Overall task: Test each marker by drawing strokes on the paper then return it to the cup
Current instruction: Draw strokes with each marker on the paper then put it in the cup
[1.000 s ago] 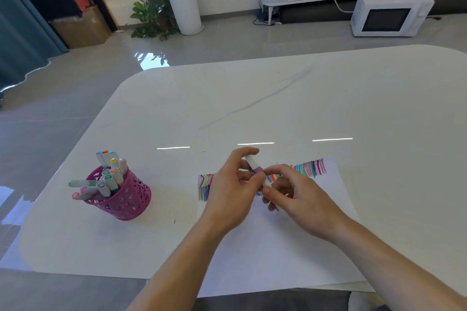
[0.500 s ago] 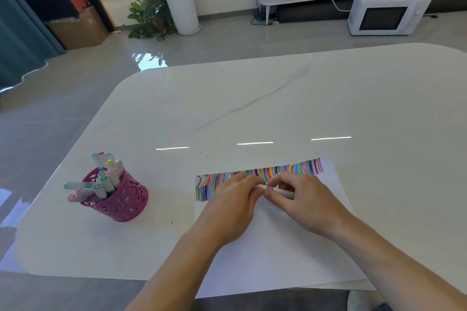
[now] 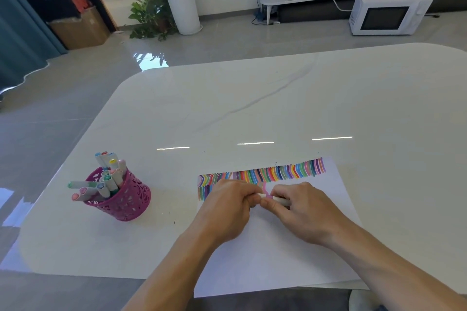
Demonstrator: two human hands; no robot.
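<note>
A white sheet of paper (image 3: 290,257) lies on the table with a row of coloured strokes (image 3: 283,171) along its far edge and a second short row at the left. My right hand (image 3: 300,209) grips a white marker (image 3: 278,200) lying nearly flat, its tip at a fresh pink stroke (image 3: 264,188). My left hand (image 3: 227,209) pinches the marker's white cap (image 3: 261,195) right beside it. A pink perforated cup (image 3: 123,197) holding several markers stands to the left of the paper.
The white marble table (image 3: 278,108) has a rounded left corner and its near edge runs just under my forearms. Beyond the table, on the floor, are a potted plant (image 3: 182,7), a white microwave (image 3: 389,11) and a cardboard box (image 3: 80,28).
My hands lowered from above the paper down onto it. The marker went from raised and capped to flat on the sheet, and a pink stroke has appeared under the first row.
</note>
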